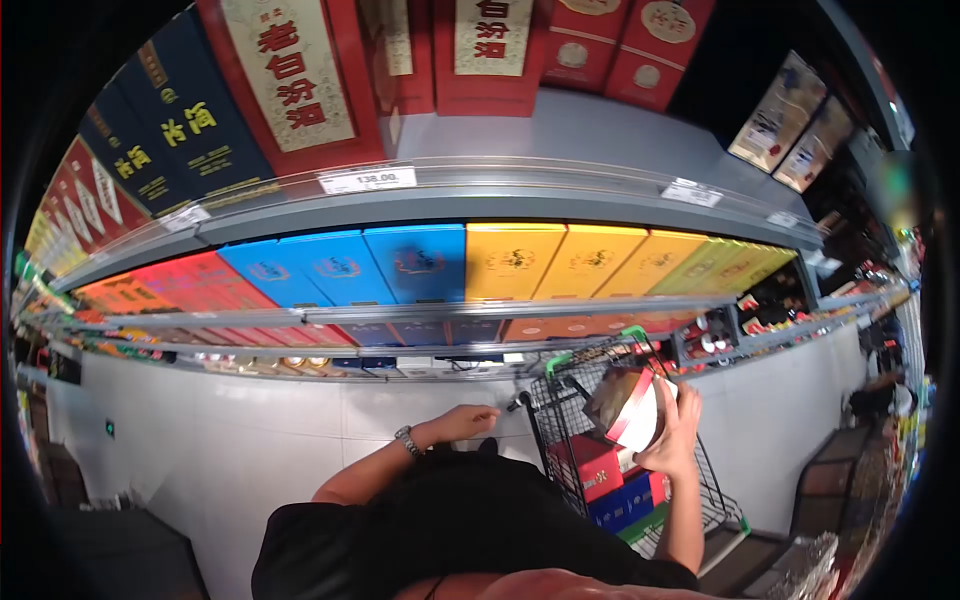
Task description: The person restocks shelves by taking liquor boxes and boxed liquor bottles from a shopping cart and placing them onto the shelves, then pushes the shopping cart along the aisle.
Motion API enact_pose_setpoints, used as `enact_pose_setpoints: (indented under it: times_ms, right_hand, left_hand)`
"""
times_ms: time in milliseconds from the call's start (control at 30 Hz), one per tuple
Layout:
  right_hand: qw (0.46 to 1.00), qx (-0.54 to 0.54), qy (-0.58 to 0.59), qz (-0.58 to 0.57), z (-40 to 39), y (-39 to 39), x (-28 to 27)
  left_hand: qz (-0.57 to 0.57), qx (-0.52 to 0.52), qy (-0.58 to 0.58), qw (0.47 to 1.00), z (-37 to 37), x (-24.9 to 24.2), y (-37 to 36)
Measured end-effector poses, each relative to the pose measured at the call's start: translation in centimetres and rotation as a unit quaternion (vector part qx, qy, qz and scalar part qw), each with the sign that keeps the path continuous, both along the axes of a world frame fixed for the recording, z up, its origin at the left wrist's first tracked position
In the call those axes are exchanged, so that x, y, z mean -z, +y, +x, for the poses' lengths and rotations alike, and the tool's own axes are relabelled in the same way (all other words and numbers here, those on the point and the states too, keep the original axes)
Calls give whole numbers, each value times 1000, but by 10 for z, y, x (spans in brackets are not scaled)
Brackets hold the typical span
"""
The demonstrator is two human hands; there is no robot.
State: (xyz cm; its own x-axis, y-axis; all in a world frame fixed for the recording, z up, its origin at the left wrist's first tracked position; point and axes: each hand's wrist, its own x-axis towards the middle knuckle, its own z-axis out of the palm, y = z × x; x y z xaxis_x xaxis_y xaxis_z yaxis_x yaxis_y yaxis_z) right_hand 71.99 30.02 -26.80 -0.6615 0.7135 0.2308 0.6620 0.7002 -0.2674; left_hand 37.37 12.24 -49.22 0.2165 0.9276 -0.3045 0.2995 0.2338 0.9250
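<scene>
My right hand (676,432) grips a round container (640,412) with a white face and a red band, its fingers spread around the rim. The container is tilted above the shopping cart (548,416), and its darker side is partly blurred. Under it in the cart lie a red box (588,466) and a blue box (622,503). My left hand (462,422), with a metal watch (407,440) on the wrist, hovers in front of my body, left of the cart handle. Its fingers are curled closed, and nothing shows in them.
Ahead runs a shelf (560,135) with large red boxes (300,80) and dark blue boxes (180,110). Below stand blue boxes (415,262) and yellow boxes (515,262) in a row. A price tag (367,179) hangs on the shelf edge. Pale tiles (250,410) cover the floor.
</scene>
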Motion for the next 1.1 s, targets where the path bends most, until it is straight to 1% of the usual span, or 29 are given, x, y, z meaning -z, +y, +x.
enact_pose_setpoints:
  times_ms: [33, 67, 100, 133, 167, 200, 233, 267, 300, 333, 367, 433, 467, 500, 533, 567, 633, 667, 700, 767, 800, 833, 900, 933, 967, 1000, 1033, 1067, 1100]
  right_hand:
    - [999, -40, -2, -34, -6, -5, -39]
    - [995, -91, 9, -34, -6, -7, -69]
    - [989, -143, 20, -35, -7, -7, -93]
    - [979, -191, 40, -57, -3, -7, -116]
    - [966, -237, 62, -79, -3, -2, -136]
    - [918, -342, 161, -118, -10, 7, -160]
    - [892, -391, 197, -113, -21, 8, -170]
    - [876, -400, 244, -114, -25, 7, -166]
    - [840, -472, 252, -91, -28, 27, -160]
    - [842, -454, 272, -102, -45, 10, -174]
    - [803, -534, 253, -77, -60, 29, -177]
    - [796, -486, 331, -145, -89, 6, -180]
    - [779, -512, 330, -150, -96, 16, -174]
    - [761, -537, 328, -156, -104, 30, -164]
    - [756, -513, 356, -196, -108, 30, -154]
    - [748, -485, 384, -238, -113, 27, -144]
    - [729, -445, 442, -274, -127, 23, -124]
    - [728, -447, 444, -272, -131, 27, -119]
    - [710, -440, 470, -285, -138, 32, -99]
    - [618, -375, 537, -434, -144, 31, -73]
    - [629, -350, 461, -518, -131, 71, -25]
    - [628, -348, 460, -523, -137, 70, -24]
    - [530, -393, 505, -556, -150, 63, -20]
    - [542, -359, 497, -574, -148, 71, -6]
    - [539, -350, 496, -584, -142, 86, 28]
    - [531, -258, 501, -633, -133, 101, 71]
    - [518, -163, 500, -674, -124, 105, 96]
    - [530, -160, 526, -645, -124, 88, 104]
    - [542, -157, 552, -614, -132, 62, 109]
  left_hand:
    - [-35, -14, -89, 995, 5, 5, 11]
    - [-79, -5, -182, 980, 8, 2, 24]
    - [-78, 13, -188, 979, 11, -7, 38]
    - [-142, 4, -284, 948, 14, -24, 50]
    - [-208, -6, -373, 904, 18, -43, 61]
    - [-215, 18, -489, 845, 29, -72, 73]
    - [-216, 23, -596, 773, 37, -94, 83]
    - [-199, 95, -674, 705, 46, -88, 95]
    - [-206, 135, -711, 659, 51, -143, 90]
    - [-219, 52, -647, 729, 61, -138, 95]
    - [-227, -32, -571, 788, 68, -131, 98]
    - [-238, -10, -570, 786, 61, -131, 90]
    - [-246, 5, -571, 783, 54, -129, 87]
    - [-241, 8, -569, 786, 48, -100, 87]
    - [-219, 72, -592, 772, 40, -50, 94]
    - [-199, 135, -613, 753, 32, -22, 96]
    - [-169, 134, -634, 743, 23, -31, 81]
    - [-158, 128, -640, 741, 19, -40, 74]
    - [-147, 124, -646, 739, 18, -46, 68]
    - [-120, 115, -656, 736, 16, -58, 58]
    - [-108, 107, -661, 735, 15, -63, 52]
    - [-97, 101, -664, 734, 14, -67, 46]
    - [-80, 76, -667, 737, 6, -76, 34]
    - [-76, 60, -668, 738, 0, -81, 27]
    - [-69, 41, -667, 740, -4, -87, 21]
    - [-103, 10, -670, 735, -11, -82, 16]
    - [-136, -18, -670, 729, -19, -74, 10]
    - [-147, -31, -684, 714, -26, -45, 5]
    - [-140, -44, -673, 724, -31, -43, 1]
